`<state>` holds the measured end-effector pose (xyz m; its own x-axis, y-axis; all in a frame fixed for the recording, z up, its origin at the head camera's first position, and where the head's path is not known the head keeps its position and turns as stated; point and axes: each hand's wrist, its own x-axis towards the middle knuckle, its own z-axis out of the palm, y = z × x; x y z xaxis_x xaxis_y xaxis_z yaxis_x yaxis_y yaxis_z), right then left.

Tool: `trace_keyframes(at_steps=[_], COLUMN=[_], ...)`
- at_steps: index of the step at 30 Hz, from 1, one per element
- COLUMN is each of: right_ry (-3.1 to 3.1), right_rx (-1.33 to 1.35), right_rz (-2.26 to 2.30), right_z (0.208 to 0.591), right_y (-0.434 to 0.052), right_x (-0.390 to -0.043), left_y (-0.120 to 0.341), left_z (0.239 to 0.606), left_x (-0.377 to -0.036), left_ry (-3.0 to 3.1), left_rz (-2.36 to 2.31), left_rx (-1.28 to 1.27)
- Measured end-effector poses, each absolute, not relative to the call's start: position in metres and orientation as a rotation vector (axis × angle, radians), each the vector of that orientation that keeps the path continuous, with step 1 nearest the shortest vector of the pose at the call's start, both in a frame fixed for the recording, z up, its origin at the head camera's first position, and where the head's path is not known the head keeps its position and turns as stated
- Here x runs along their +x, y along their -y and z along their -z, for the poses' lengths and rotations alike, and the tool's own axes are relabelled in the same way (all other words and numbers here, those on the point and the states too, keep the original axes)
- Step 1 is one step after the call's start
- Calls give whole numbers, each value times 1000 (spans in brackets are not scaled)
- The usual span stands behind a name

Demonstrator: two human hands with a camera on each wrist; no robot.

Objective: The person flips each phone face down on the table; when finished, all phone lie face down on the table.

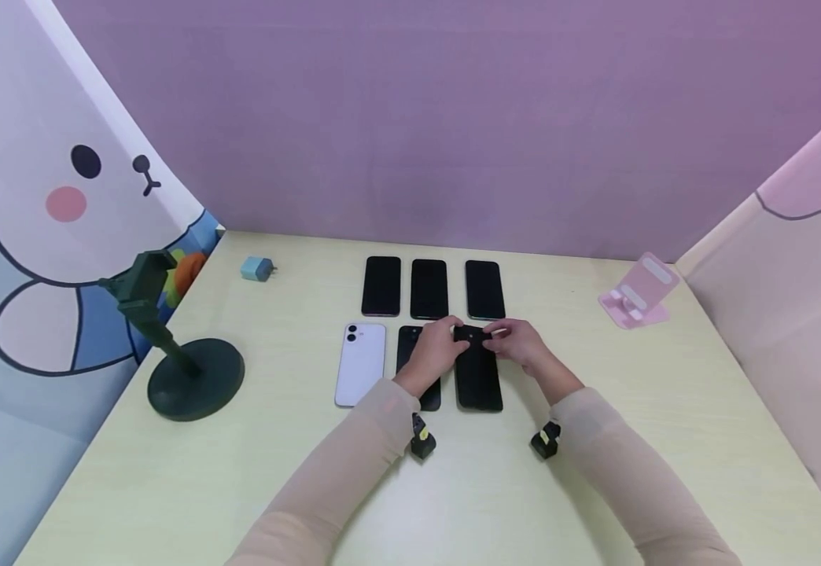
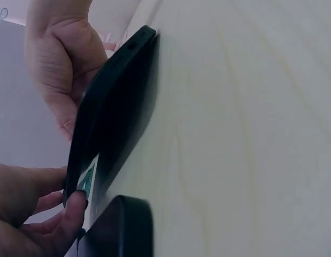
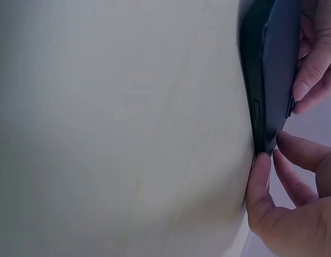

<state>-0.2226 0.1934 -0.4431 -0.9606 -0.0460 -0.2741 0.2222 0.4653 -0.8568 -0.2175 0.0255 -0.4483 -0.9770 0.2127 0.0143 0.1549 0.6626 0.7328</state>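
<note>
- My left hand (image 1: 437, 348) and right hand (image 1: 520, 343) both pinch the far end of a black phone (image 1: 477, 377), fingers curled on its edges.
- That phone lies on the table (image 1: 241, 472), front row, rightmost; the wrist views show its far end tilted up off the surface.
- Beside it I see another dark phone (image 1: 410, 346), partly under my left hand, then a white phone (image 1: 360, 363).
- Three dark phones (image 1: 428, 288) sit behind in a row.
- Green stand (image 1: 184, 369) at left, pink stand (image 1: 637, 295) at right.
</note>
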Motion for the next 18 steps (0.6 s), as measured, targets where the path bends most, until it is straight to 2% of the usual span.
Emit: trace_keyframes(at_steps=[18], right_ry=[-2569], right_rx=[231], right_rz=[1304], right_z=[437], right_y=[-187], right_x=[-221], left_y=[-32], left_z=[454], left_x=[-221], left_ry=[-2881], left_rz=[-973], left_rx=[301])
